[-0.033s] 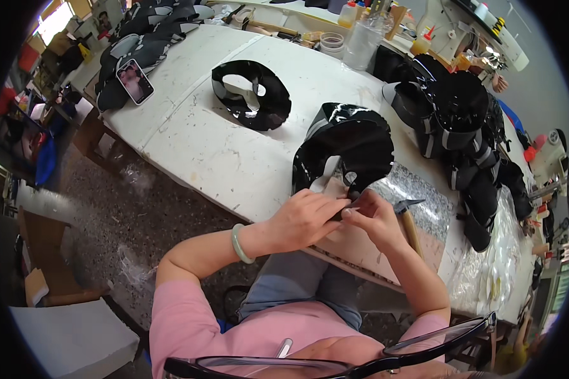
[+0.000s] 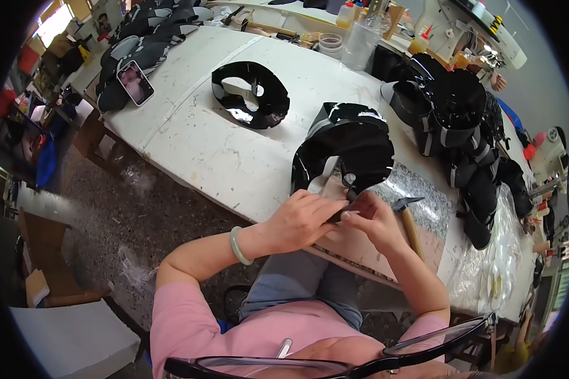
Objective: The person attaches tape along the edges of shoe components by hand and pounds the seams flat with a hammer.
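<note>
A glossy black curved piece [image 2: 363, 148], which looks like a shoe upper with a notched edge and a pale lining, stands on the white table in front of me. My left hand [image 2: 300, 220] pinches its near end, fingers bent over the edge. From the other side my right hand [image 2: 374, 221] grips the same dark edge between thumb and fingers. The fingertips almost meet, and they hide the spot being held. A hammer [image 2: 412, 230] with a wooden handle lies right of my right hand, its head over a speckled stone slab [image 2: 417, 196].
A similar glossy black piece [image 2: 272, 98] lies farther back on the white table [image 2: 189, 145]. Black uppers are heaped at the right [image 2: 458, 117] and far left [image 2: 142, 47]. A phone [image 2: 134, 83] leans at the left edge. Clear plastic wrapping [image 2: 493, 265] sits at the right.
My fingers have shifted very slightly along the near edge of the black upper. Nothing else has visibly moved.
</note>
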`<action>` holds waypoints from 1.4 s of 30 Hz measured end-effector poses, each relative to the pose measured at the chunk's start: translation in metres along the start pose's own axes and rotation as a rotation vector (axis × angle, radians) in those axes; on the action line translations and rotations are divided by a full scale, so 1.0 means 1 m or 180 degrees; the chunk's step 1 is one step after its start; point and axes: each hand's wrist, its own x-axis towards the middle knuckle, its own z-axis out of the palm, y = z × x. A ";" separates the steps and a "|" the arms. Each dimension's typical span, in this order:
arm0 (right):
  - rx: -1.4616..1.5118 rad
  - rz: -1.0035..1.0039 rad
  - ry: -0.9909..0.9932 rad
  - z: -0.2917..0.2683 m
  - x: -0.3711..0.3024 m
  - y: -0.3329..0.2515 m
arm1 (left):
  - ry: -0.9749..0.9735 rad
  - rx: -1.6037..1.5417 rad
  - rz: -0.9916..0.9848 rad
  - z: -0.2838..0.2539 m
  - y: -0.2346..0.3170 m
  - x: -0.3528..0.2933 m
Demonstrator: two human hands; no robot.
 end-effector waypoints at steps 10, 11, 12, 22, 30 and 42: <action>-0.2848 -0.1120 0.0405 -0.043 -0.038 -0.033 | -0.0467 0.0135 0.0118 -0.044 0.046 -0.045; -0.1864 -0.0610 0.1025 -0.042 -0.037 -0.059 | -0.0774 0.0237 0.0259 -0.050 0.051 -0.048; -0.2097 -0.1392 0.1473 -0.056 -0.027 -0.066 | -0.1085 0.0321 0.0422 -0.052 0.058 -0.050; -0.2668 -0.1016 -0.0038 0.053 0.090 -0.036 | -0.1579 0.0676 0.0753 -0.049 0.089 -0.067; 0.0490 -0.0466 0.0417 0.015 0.097 -0.096 | -0.0927 0.1151 0.0471 -0.100 0.091 -0.067; -0.1646 -0.4210 0.0284 0.104 -0.038 -0.074 | 0.0969 -0.3977 -0.2413 -0.082 0.036 -0.065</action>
